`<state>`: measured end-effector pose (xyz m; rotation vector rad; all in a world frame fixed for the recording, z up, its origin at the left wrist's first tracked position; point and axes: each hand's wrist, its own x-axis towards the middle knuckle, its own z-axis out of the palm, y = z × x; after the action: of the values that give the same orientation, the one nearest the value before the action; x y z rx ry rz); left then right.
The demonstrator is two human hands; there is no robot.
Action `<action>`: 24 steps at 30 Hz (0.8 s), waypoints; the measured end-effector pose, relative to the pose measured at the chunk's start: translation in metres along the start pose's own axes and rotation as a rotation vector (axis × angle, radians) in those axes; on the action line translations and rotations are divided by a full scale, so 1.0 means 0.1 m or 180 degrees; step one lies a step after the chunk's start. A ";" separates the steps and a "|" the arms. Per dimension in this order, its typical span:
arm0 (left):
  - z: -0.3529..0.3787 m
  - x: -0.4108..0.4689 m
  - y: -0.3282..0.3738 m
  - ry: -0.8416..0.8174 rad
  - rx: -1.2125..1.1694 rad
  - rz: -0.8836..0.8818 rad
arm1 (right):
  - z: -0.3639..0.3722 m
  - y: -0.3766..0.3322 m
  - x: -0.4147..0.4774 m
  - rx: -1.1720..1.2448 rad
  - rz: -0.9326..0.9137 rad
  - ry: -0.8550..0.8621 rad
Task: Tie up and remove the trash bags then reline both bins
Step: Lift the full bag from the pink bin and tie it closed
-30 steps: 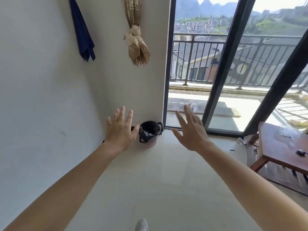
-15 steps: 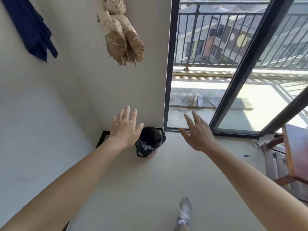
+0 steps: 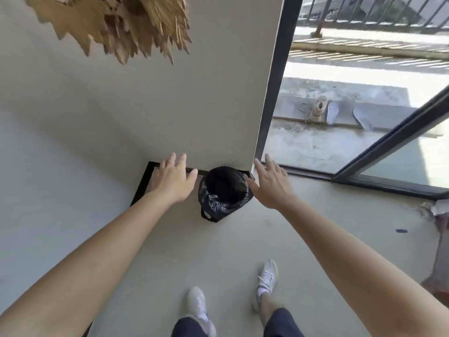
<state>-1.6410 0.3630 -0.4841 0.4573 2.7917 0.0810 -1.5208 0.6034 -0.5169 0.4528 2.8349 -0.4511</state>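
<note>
A small bin lined with a black trash bag point(image 3: 224, 193) stands on the floor against the wall, by the door frame. The bag's edge is folded down over the rim and hides the bin itself. My left hand point(image 3: 173, 180) hovers just left of the bin, fingers straight and spread, holding nothing. My right hand point(image 3: 269, 182) hovers just right of it, also spread and empty. Neither hand touches the bag.
A black-framed panel point(image 3: 143, 183) leans on the wall behind my left hand. A tasselled cloth point(image 3: 121, 25) hangs overhead. The dark sliding-door frame point(image 3: 272, 93) opens onto a balcony with a shoe point(image 3: 318, 110). My white shoes point(image 3: 267, 278) stand on the grey floor.
I have walked closer and the view has tilted down. The bin now sits between my two hands, which have spread apart on either side of it.
</note>
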 end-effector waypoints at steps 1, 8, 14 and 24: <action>0.14 0.16 -0.01 -0.0089 -0.0109 -0.0046 | 0.17 0.05 0.12 0.0063 0.0088 -0.0056; 1.71 1.16 -0.27 -0.0457 -0.0593 -0.0223 | 1.72 0.47 0.87 0.0141 0.0607 -0.0082; 3.54 1.60 -0.51 -0.0162 -0.2103 -0.1365 | 3.32 0.95 1.35 0.0651 0.0832 0.0172; 6.15 2.33 -0.96 -0.0184 -0.5039 -0.2918 | 5.28 1.66 2.51 0.4201 0.2342 0.0431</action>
<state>-1.6883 0.3504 -1.1465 -1.0817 1.7363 1.6965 -1.6022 0.6423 -1.1178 1.6348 1.7973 -2.0397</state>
